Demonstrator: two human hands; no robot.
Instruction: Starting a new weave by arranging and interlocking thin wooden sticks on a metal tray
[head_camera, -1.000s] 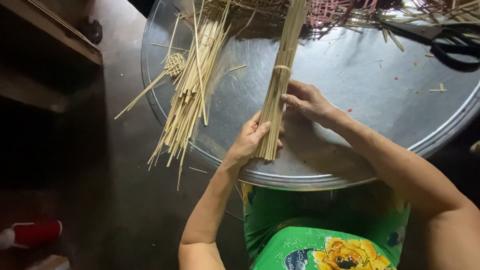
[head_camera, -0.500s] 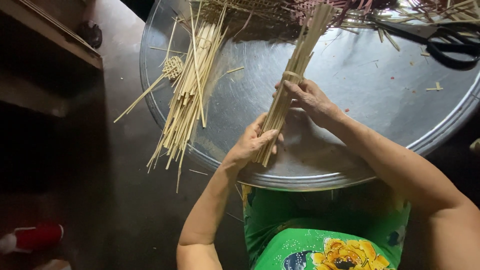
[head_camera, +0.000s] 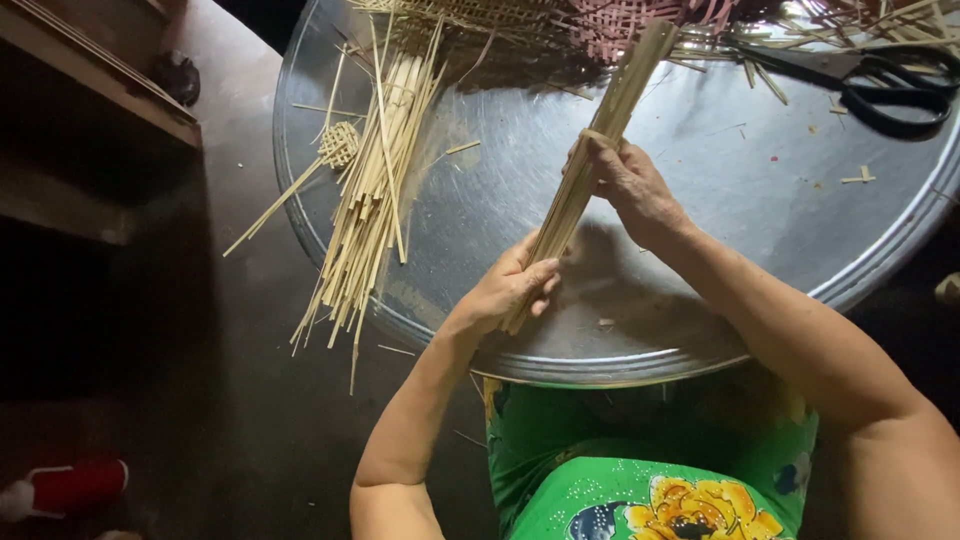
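Observation:
A tied bundle of pale bamboo strips slants from the near left up to the far right over a round metal tray. My left hand grips the bundle's lower end near the tray's front rim. My right hand holds it around the middle, just below a band that ties the strips together. The upper end of the bundle points toward a woven piece at the far edge.
A loose pile of bamboo strips lies on the tray's left side, hanging over the rim, with a small woven square beside it. Black scissors rest at the far right. Woven work lies along the back. A red object sits on the floor.
The bundle has swung from nearly upright to leaning right, its top moving toward the far right. Both hands kept their hold and shifted slightly with it.

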